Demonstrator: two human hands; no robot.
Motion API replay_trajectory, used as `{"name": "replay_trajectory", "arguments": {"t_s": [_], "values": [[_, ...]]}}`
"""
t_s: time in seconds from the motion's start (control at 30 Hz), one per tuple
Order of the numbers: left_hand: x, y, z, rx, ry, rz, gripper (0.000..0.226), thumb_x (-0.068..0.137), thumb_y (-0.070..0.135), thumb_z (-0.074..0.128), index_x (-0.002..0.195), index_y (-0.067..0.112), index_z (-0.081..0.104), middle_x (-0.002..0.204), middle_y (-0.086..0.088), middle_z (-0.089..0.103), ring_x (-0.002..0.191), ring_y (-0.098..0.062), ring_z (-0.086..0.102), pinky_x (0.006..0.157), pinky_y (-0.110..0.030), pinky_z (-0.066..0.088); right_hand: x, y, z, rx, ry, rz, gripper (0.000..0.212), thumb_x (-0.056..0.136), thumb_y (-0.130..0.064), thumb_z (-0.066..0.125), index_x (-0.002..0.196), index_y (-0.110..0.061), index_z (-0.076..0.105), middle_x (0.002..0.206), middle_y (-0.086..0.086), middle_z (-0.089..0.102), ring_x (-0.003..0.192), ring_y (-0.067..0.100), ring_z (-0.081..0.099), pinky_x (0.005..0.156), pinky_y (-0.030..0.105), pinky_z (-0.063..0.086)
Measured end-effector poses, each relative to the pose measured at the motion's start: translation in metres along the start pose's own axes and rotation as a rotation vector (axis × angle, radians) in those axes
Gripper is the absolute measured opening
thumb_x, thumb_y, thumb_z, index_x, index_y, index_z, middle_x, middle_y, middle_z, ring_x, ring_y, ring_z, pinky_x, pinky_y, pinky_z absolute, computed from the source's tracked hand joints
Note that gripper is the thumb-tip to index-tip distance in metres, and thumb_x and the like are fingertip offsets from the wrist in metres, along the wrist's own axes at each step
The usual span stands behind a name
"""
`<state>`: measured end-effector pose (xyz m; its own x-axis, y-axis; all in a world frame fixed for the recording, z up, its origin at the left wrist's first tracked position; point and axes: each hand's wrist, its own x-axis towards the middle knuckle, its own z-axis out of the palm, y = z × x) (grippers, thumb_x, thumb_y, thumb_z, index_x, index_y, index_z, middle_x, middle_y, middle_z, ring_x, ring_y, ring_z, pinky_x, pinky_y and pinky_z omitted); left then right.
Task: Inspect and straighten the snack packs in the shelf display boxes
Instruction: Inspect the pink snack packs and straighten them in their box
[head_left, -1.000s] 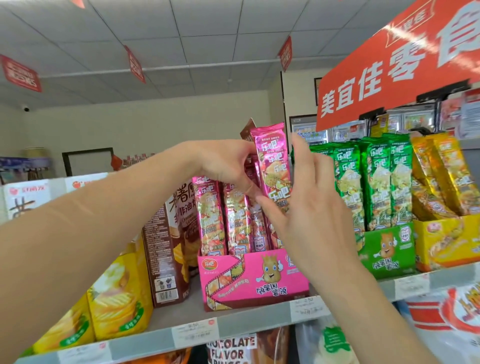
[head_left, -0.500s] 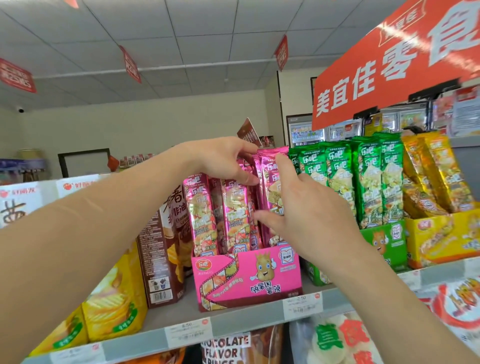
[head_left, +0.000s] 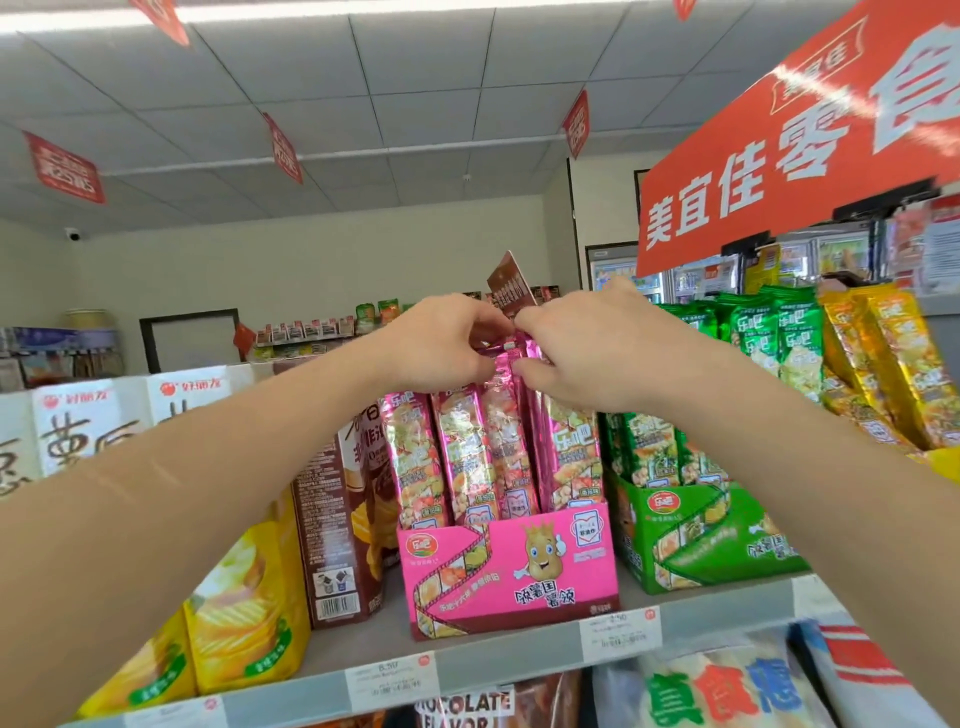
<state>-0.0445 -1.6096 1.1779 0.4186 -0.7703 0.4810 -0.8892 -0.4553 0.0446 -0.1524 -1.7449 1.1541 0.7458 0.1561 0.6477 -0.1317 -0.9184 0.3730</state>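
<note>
Now the raised pack sits back down among the pink snack packs (head_left: 467, 457), with both hands at their tops.
A second ago the right hand (head_left: 587, 348) held one pack above the row; now it meets the left hand (head_left: 441, 343) fingertip to fingertip, each pinching the packs' top edges. The packs stand upright in the pink display box (head_left: 509, 571) at the front edge of the shelf (head_left: 493, 670), between a brown carton (head_left: 337, 519) and a green display box (head_left: 711, 540). The hands hide the pack tops, and the left forearm crosses yellow chip bags (head_left: 244, 623).
</note>
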Motion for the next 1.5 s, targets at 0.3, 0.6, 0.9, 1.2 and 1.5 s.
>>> {"name": "replay_trajectory", "arguments": {"t_s": [0.3, 0.6, 0.9, 1.2, 1.5], "values": [[0.004, 0.000, 0.003, 0.172, -0.013, -0.147, 0.022, 0.090, 0.029, 0.060, 0.103, 0.013, 0.068, 0.079, 0.003, 0.066, 0.068, -0.012, 0.059, 0.058, -0.025, 0.045, -0.013, 0.011, 0.021, 0.145, 0.207, 0.015, 0.041, 0.099, -0.044, 0.030, 0.130, -0.026, 0.050, 0.109, -0.003, 0.059, 0.106, 0.021, 0.055, 0.089, 0.045, 0.034], [0.015, 0.002, -0.004, 0.295, -0.007, -0.100, 0.022, 0.100, 0.034, 0.047, 0.118, 0.032, 0.059, 0.097, 0.010, 0.058, 0.086, -0.016, 0.057, 0.071, -0.029, 0.045, -0.031, 0.003, 0.025, 0.079, 0.287, 0.028, 0.050, 0.098, -0.051, 0.023, 0.124, -0.027, 0.059, 0.119, -0.006, 0.062, 0.118, 0.018, 0.055, 0.097, 0.045, 0.029], [0.012, 0.002, -0.017, -0.112, 0.395, -0.162, 0.019, 0.105, 0.025, 0.033, 0.106, 0.015, 0.050, 0.075, -0.003, 0.055, 0.061, -0.023, 0.049, 0.053, -0.030, 0.042, -0.032, 0.010, 0.015, 0.121, 0.188, 0.033, 0.036, 0.101, -0.042, 0.035, 0.130, -0.022, 0.042, 0.078, -0.015, 0.046, 0.091, 0.020, 0.059, 0.095, 0.044, 0.028], [-0.007, 0.034, -0.074, -0.248, 1.302, 0.164, 0.026, 0.103, 0.019, 0.039, 0.105, -0.003, 0.053, 0.073, 0.018, 0.046, 0.062, 0.002, 0.043, 0.063, -0.020, 0.034, -0.042, 0.001, 0.017, 0.275, 0.356, 0.083, 0.046, 0.100, -0.039, 0.044, 0.143, -0.024, 0.046, 0.148, -0.004, 0.042, 0.141, 0.015, 0.030, 0.106, 0.045, 0.022], [-0.034, 0.061, -0.051, -0.461, 1.219, 0.077, 0.011, 0.100, 0.019, 0.042, 0.090, 0.017, 0.042, 0.067, 0.015, 0.039, 0.059, 0.003, 0.038, 0.060, -0.014, 0.033, -0.098, -0.049, 0.006, 1.311, 0.344, 0.084, 0.069, 0.082, -0.073, 0.043, 0.144, -0.048, 0.032, 0.128, -0.044, 0.046, 0.118, -0.021, 0.045, 0.092, 0.011, 0.043]]}}
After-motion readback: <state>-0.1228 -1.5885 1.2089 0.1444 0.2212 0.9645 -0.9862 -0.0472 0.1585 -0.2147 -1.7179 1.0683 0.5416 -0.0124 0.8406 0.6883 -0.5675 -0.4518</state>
